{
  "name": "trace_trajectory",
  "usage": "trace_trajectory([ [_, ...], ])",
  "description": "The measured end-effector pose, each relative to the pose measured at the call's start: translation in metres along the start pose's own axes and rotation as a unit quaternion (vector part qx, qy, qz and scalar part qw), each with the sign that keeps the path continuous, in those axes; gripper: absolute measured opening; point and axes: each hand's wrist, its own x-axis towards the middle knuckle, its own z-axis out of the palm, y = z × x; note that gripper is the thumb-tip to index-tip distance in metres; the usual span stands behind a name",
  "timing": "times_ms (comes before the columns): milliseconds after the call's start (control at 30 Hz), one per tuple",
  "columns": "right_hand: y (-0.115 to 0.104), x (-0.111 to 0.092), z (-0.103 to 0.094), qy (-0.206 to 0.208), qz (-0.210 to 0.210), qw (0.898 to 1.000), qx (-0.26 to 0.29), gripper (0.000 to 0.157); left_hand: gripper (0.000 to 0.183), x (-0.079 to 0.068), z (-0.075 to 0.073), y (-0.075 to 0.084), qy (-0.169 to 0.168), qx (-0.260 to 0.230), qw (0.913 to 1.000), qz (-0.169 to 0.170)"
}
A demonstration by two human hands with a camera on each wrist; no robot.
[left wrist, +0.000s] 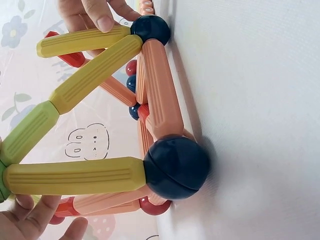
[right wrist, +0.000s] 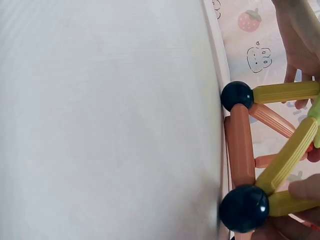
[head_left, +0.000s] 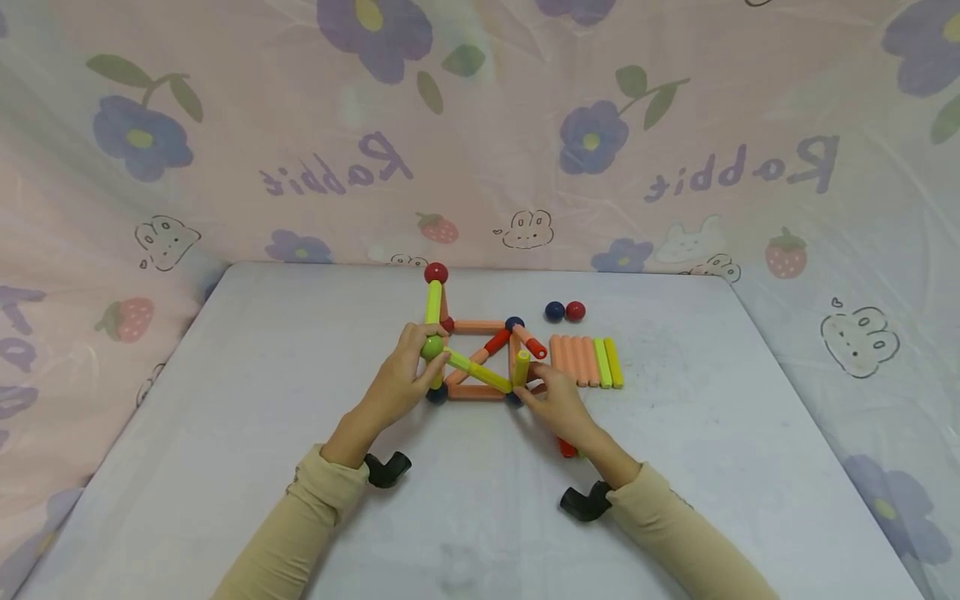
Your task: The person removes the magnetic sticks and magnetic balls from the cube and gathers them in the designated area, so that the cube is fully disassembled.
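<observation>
A frame of magnetic sticks and balls lies on the table, with pink sticks [head_left: 477,392] along its base. My left hand [head_left: 393,379] grips the raised green ball [head_left: 432,347], index finger behind it and thumb in front. From that ball a yellow-green stick pair [head_left: 478,372] slopes down to the front right dark blue ball [right wrist: 244,208]. A yellow stick [left wrist: 92,173] joins the green ball to the front left dark blue ball [left wrist: 177,167]. With thumb and fingers my right hand [head_left: 561,406] pinches another yellow stick [head_left: 521,369], which rises from the front right ball.
Right of the frame lie a row of pink, green and yellow sticks [head_left: 585,362], plus a loose dark blue ball [head_left: 554,312] and red ball [head_left: 575,311]. A red stick [head_left: 566,448] is partly hidden under the right wrist. Patterned cloth [head_left: 480,167] hangs behind the table.
</observation>
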Motion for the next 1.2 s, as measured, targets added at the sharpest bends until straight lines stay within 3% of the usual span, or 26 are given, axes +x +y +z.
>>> trace_trajectory([
  [233, -0.003, -0.002, 0.001, 0.020, -0.016, 0.999, -0.021, 0.015, 0.031, 0.001, 0.000, 0.000, -0.003, 0.011, 0.9999, 0.001],
  [567, -0.005, -0.006, 0.002, 0.032, -0.035, 0.998, -0.040, 0.011, 0.029, 0.000, 0.000, -0.002, 0.003, 0.008, 0.9999, 0.007],
  [867, -0.010, -0.010, -0.007, 0.053, -0.053, 0.996, -0.040, 0.014, 0.029, 0.001, -0.001, 0.001, -0.002, 0.001, 1.0000, 0.002],
  [1200, -0.008, -0.021, -0.020, 0.048, -0.075, 0.996, -0.028, 0.016, 0.030, 0.001, -0.001, 0.001, -0.005, -0.008, 0.9999, -0.002],
])
